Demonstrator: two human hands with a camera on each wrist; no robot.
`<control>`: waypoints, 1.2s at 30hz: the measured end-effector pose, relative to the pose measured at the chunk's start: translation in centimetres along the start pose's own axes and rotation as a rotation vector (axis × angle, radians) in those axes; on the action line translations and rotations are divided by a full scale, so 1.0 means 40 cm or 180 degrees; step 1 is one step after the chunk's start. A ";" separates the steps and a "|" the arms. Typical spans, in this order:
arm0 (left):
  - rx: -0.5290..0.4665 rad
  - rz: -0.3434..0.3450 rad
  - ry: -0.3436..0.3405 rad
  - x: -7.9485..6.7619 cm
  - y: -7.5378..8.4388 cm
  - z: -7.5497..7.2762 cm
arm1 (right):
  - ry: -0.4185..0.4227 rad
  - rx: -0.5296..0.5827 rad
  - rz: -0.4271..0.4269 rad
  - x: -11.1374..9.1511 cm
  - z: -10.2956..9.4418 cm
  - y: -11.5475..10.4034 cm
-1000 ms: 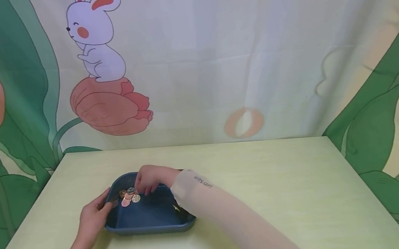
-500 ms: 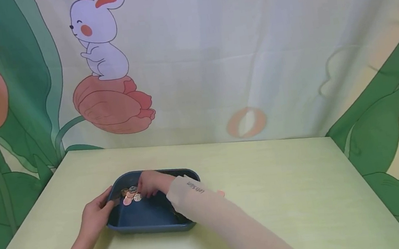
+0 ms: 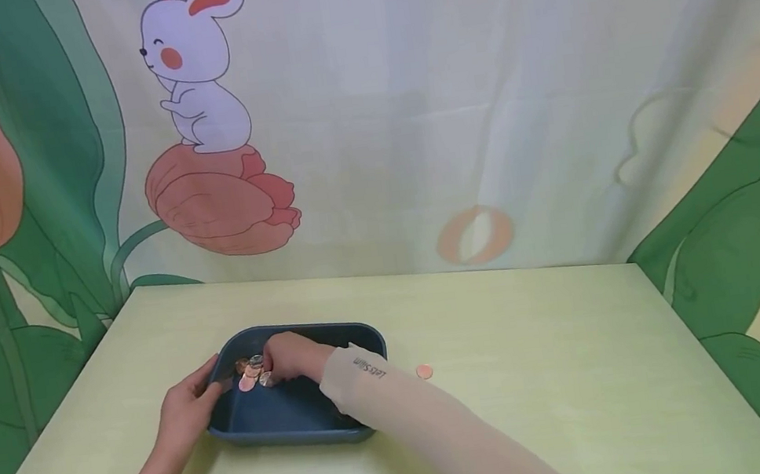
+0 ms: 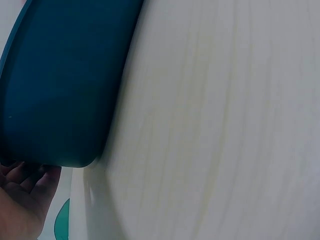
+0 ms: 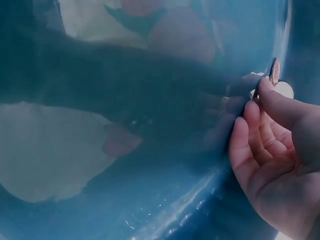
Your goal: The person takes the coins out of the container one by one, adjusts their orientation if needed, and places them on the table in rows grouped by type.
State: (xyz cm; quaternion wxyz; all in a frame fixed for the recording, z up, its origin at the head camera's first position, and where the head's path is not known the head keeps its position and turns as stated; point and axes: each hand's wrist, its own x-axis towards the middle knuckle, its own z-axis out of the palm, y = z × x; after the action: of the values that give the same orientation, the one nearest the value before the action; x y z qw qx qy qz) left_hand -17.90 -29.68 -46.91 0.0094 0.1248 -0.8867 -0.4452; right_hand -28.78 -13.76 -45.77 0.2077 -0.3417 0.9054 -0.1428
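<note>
A dark blue tray (image 3: 260,420) with raised sides stands on the table and is also large in the left wrist view. My left hand (image 3: 186,407) grips its left end, thumb over the rim and fingers on the outside. Several copper and silver coins (image 3: 247,376) lie in a small pile at the tray's left side. My right hand (image 3: 289,355) reaches inside, its thumb and fingertips pinching a silver coin (image 3: 266,379) at the pile's edge. In the right wrist view a copper coin (image 5: 275,70) stands on edge just beyond the thumb.
One copper coin (image 3: 424,371) lies on the pale green table (image 3: 546,375), right of the tray. The right sleeve (image 3: 400,400) crosses the tray's front right corner and hides part of its inside. A printed curtain (image 3: 365,112) hangs behind the table.
My right hand has gone lower inside the tray, onto the silver coin, which now looks tilted. The right sleeve shifted, uncovering the copper coin on the table. My left hand keeps its grip.
</note>
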 end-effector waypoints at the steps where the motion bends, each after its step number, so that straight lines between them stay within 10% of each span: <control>1: 0.0008 0.0000 0.0004 0.000 0.001 0.000 | 0.0004 -0.0090 -0.0052 0.002 0.001 0.000; 10: 0.0009 0.0014 0.0044 0.002 -0.001 0.000 | -0.0010 -0.0389 -0.0284 0.018 0.011 0.006; 25: -0.0052 -0.0034 0.0009 0.001 -0.005 -0.001 | -0.0126 0.0501 -0.0366 0.004 -0.023 0.024; 36: -0.0067 0.0003 0.0046 0.001 -0.003 0.000 | -0.0029 0.1417 -0.0502 -0.070 -0.159 0.023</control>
State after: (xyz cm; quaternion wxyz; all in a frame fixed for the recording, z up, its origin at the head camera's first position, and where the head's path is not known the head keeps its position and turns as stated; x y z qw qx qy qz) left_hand -17.90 -29.75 -47.00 0.0174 0.1276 -0.8818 -0.4536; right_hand -30.42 -10.44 -39.81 0.2702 -0.3578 0.8211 -0.3531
